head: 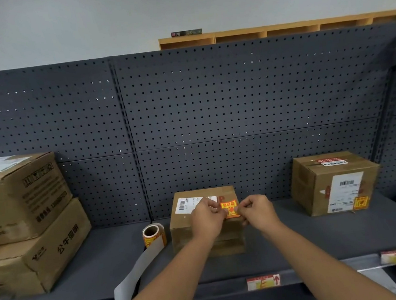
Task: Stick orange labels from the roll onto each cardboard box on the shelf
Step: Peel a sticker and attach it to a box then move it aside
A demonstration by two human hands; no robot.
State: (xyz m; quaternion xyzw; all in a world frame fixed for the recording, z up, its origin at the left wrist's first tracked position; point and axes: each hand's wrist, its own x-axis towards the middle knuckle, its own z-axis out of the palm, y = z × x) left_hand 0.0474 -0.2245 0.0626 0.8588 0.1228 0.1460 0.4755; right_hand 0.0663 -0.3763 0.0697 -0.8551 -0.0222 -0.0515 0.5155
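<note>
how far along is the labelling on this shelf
Done: the right box carries an orange sticker on its front. In hand: both hands, left and right, pinch an orange label over the middle box. Left: the two stacked boxes show no orange label; the roll waits nearby.

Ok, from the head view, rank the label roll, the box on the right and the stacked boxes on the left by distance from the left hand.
1. Label roll, standing on the shelf just left of the left hand.
2. Box on the right, beyond the right hand.
3. Stacked boxes, at the shelf's far left.
</note>
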